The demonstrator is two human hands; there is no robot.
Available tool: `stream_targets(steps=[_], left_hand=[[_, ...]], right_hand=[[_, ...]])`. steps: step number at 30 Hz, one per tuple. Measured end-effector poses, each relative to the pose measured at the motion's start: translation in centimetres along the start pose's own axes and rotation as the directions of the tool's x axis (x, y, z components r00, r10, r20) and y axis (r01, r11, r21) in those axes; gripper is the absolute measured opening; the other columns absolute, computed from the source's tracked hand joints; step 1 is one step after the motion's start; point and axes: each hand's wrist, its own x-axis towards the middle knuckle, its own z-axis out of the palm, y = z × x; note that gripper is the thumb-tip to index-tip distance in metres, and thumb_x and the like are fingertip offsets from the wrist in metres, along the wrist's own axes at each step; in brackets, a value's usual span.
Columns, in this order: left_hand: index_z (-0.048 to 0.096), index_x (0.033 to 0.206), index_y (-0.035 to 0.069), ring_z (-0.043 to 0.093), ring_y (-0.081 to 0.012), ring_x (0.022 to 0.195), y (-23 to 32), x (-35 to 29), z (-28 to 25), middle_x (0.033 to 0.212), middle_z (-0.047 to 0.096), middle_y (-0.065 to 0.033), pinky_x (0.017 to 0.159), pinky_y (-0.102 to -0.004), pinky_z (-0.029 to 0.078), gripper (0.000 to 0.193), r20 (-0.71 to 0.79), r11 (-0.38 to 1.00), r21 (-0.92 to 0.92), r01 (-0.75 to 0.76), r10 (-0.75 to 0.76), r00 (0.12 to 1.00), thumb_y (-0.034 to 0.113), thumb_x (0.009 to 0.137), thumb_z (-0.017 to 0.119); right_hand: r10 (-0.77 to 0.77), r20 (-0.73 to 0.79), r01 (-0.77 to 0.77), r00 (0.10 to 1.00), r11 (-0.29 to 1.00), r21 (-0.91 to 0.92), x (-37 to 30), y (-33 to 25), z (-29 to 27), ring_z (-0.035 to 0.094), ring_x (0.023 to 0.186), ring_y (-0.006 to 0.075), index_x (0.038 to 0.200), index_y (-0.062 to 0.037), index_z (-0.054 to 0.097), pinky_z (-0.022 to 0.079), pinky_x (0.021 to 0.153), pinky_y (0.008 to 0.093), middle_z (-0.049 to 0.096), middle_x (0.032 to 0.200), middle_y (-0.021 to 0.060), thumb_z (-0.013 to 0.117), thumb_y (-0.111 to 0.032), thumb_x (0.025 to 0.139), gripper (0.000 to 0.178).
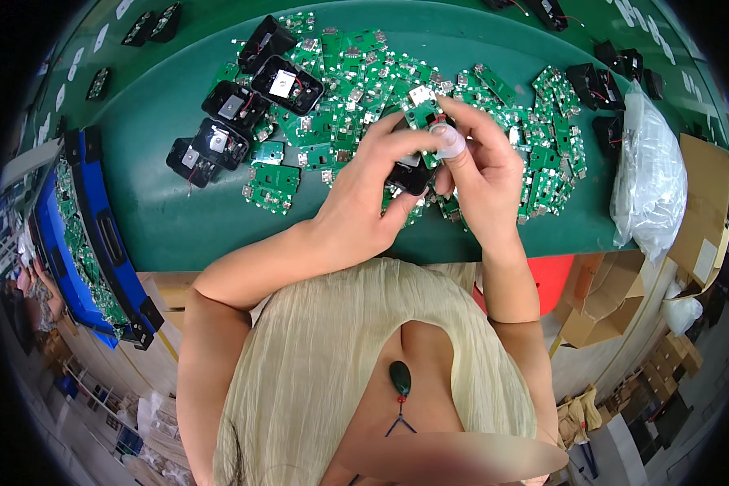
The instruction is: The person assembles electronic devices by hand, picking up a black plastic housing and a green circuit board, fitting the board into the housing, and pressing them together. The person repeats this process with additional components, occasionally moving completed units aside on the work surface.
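Between my hands is a small black plastic housing, partly covered by my fingers. My left hand is closed round it, thumb along its near edge. A green circuit board with metal connectors lies at the far side of the housing, tilted against it. Curled over from the right, my right hand presses its thumb and fingers on the board; a whitish cover wraps the thumb tip. Bits of red wire show by the fingertips. Exactly how board and housing meet is hidden.
Loose green circuit boards spread over the green tabletop. Several black housings sit at the left, more at the far right. A blue crate of boards stands left; a clear plastic bag and cardboard boxes are right.
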Motion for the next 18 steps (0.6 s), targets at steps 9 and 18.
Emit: stream_targets(steps=[9,18], left_hand=[[0.021,0.137,0.005,0.045,-0.0139,0.104,1.1,0.7,-1.2,0.117,0.046,-0.011,0.088,-0.0274,0.039,0.059,0.187,0.605,-0.641,0.472,-0.474,0.861,0.005,0.087,0.051],[0.042,0.123,0.001,0.05,-0.0105,0.098,0.5,0.8,-1.0,0.109,0.052,-0.0046,0.082,-0.0254,0.042,0.039,0.242,0.33,-0.778,0.535,-0.628,0.74,0.012,0.087,0.053]], right_hand=[[-0.037,0.043,0.032,0.998,0.994,0.1,-0.5,0.7,-0.9,0.047,0.048,0.0029,0.114,-0.0031,0.055,0.034,0.04,0.0165,0.049,0.067,-0.0015,0.059,-0.012,0.085,0.031],[-0.072,-0.036,0.079,0.997,0.965,0.25,-1.8,0.4,-0.9,0.049,0.054,0.0065,0.108,-0.0009,0.043,0.041,0.046,0.0178,0.053,0.084,0.0064,0.054,-0.003,0.086,0.025]])
